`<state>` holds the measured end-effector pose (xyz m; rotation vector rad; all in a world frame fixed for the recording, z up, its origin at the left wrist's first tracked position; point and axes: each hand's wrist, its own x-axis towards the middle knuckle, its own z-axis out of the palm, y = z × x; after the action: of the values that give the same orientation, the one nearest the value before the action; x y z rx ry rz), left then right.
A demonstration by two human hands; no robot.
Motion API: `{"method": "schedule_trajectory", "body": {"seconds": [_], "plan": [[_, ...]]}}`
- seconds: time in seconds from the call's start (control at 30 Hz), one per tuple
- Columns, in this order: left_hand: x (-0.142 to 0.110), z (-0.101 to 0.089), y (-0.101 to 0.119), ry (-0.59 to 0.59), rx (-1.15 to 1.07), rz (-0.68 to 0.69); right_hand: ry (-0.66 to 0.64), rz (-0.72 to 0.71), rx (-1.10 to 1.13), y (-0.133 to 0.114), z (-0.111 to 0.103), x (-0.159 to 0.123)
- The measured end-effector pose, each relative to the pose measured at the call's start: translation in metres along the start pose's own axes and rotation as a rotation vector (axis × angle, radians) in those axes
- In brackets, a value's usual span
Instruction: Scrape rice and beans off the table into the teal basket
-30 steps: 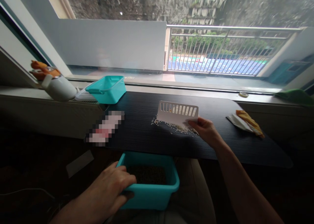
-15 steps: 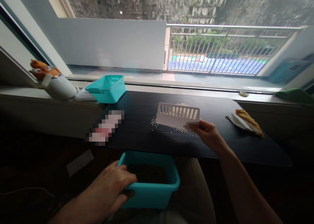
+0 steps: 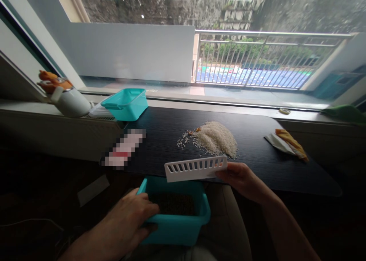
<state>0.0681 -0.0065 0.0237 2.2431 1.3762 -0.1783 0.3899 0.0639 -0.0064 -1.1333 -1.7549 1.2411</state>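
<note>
My left hand (image 3: 137, 211) grips the left side of a turquoise plastic bin (image 3: 174, 228) at my lap, thumb outside and fingers over the rim. Dark granular stuff covers the bin's bottom. In my right hand (image 3: 238, 175) is a white slotted plastic divider (image 3: 194, 171), pinched at its right end. It is tilted above the bin's far rim and the table's front edge. Beyond it a heap of white rice (image 3: 217, 137) lies on the dark table (image 3: 160, 146), with stray grains and a few orange-yellow bits (image 3: 191, 132) at its left.
A second turquoise bin (image 3: 128, 104) stands at the table's back left corner, beside a white pot (image 3: 73, 101) with an orange figure. A blurred-out pinkish item (image 3: 122, 148) lies on the left. At right is a yellow and white packet (image 3: 288, 144). The window sill runs behind.
My right hand has drawn the divider from over the rice toward me and slightly left, tipping it. The rice heap now shows uncovered. My left hand stays on the bin.
</note>
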Motion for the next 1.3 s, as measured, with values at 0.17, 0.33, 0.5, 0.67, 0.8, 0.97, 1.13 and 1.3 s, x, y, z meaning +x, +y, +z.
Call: {"method": "schedule_trajectory", "body": {"seconds": [0.17,0.33,0.5,0.67,0.8,0.97,1.13,1.3], "plan": [[0.005,0.0,0.002,-0.02,0.01,0.018,0.467,-0.067,-0.043,0.005,-0.026,0.026],[0.006,0.0,0.005,-0.036,0.008,0.002,0.603,-0.103,-0.158,0.02,-0.054,0.086],[0.006,0.002,0.003,-0.054,0.001,-0.005,0.565,-0.112,-0.231,0.024,-0.075,0.123],[0.008,0.0,0.003,-0.062,-0.031,-0.013,0.569,-0.092,-0.36,0.003,-0.102,0.131],[0.012,0.003,0.0,-0.061,-0.04,-0.002,0.564,-0.078,-0.702,-0.03,-0.112,0.134],[0.015,0.007,-0.002,-0.048,-0.045,0.029,0.361,-0.011,-1.257,-0.068,-0.094,0.15],[0.015,0.008,-0.003,-0.043,-0.039,0.049,0.276,0.043,-1.303,-0.079,-0.075,0.156],[0.014,0.01,-0.004,-0.028,-0.057,0.058,0.211,0.05,-1.305,-0.085,-0.064,0.151]]}}
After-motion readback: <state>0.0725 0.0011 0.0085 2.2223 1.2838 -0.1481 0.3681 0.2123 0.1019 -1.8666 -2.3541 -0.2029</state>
